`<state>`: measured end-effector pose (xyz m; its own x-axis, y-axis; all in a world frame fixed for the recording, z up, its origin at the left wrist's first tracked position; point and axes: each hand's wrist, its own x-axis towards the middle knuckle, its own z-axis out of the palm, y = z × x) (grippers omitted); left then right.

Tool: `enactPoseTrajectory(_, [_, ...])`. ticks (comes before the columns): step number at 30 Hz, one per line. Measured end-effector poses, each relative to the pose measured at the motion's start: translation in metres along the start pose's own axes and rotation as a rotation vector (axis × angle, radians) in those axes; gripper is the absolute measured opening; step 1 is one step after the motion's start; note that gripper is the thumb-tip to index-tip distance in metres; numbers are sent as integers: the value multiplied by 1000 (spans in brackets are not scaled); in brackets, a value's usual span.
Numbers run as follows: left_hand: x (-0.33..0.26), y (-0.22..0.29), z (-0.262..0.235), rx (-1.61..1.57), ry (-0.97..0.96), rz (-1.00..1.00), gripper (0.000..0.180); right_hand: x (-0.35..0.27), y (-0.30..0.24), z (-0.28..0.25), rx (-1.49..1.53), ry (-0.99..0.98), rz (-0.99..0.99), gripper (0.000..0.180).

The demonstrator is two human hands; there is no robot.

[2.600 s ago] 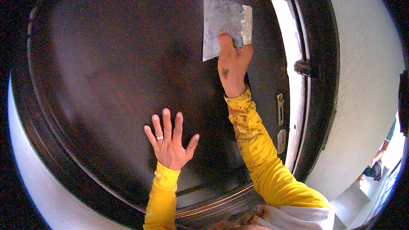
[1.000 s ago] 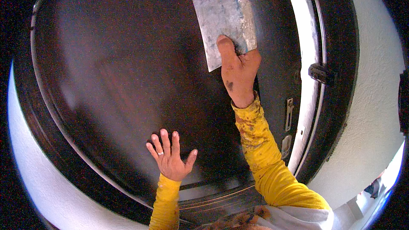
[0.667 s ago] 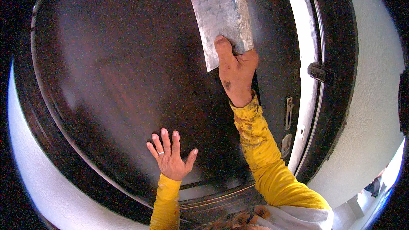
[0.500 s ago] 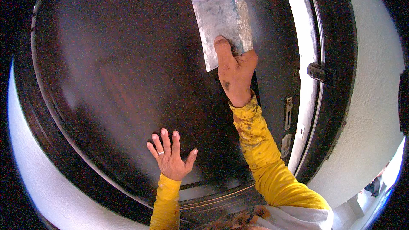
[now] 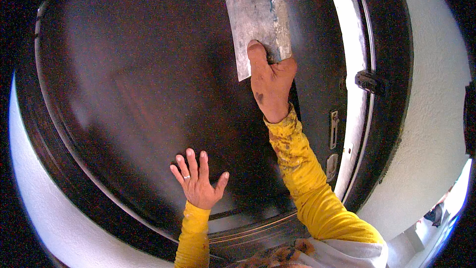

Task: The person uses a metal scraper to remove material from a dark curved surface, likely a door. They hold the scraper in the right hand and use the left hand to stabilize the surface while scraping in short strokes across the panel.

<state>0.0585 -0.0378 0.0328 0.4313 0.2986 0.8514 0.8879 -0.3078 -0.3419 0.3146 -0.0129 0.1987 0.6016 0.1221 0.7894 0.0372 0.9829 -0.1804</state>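
While the person's left hand (image 5: 200, 188) lies with fingers spread on the dark door (image 5: 134, 89), the right hand (image 5: 272, 84) grips a stained metal scraper (image 5: 255, 22), thumb upon its face.

The person's long sleeves are bright yellow. The left sleeve (image 5: 192, 233) is only faintly marked, while the right sleeve (image 5: 292, 156) is blotched with dark stains from its bunched cuff along the forearm. Grey cloth (image 5: 347, 252) with brownish patches covers the body. The left hand (image 5: 200, 191) wears a slim silvery ring (image 5: 186, 176); the right hand (image 5: 273, 82) bears a dark smudge (image 5: 260, 98).
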Motion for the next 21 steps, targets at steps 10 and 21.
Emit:
enactPoseTrajectory(10, [-1, 0, 4, -16, -11, -10, 82, 2, 6, 1, -19, -26, -55, 35])
enactPoseTrajectory(21, [-3, 0, 3, -21, -22, -21, 82, 4, 4, 5, -1, -58, -15, 31])
